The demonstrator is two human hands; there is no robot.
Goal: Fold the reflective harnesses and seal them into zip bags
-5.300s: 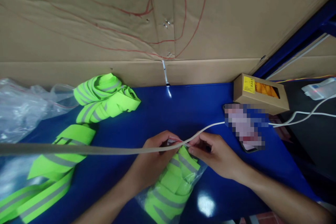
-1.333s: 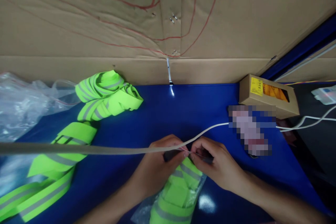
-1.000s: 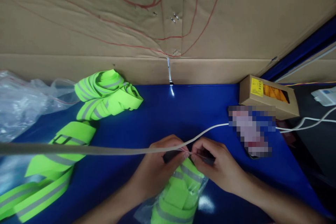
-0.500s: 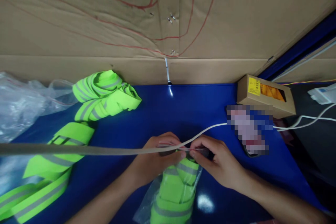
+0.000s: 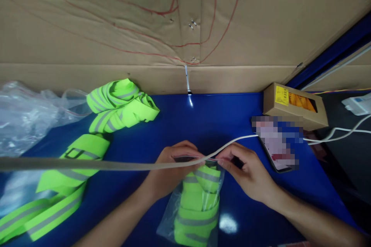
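A clear plastic zip bag [image 5: 166, 220] hangs between my hands over the blue table, its top edge pinched on both sides. Inside lies a folded neon-yellow reflective strap [image 5: 197, 210] with grey stripes. My left hand [image 5: 174, 166] is closed on the left part of the bag's top edge. At the right end of that edge, my right hand [image 5: 243, 166] pinches with thumb and forefinger. A white cable [image 5: 121, 165] crosses in front of my left hand and hides part of its fingers.
More reflective straps [image 5: 124, 104] lie rolled and loose at the left, beside a heap of clear plastic bags [image 5: 26, 115]. On the right are a blurred-out phone [image 5: 275, 146] and a cardboard box [image 5: 295, 104] with orange contents. Cardboard [image 5: 130, 46] covers the wall behind.
My right hand has shifted slightly right and up along the bag's top edge. The bag with its strap sits a little further right in view, which has itself shifted slightly.
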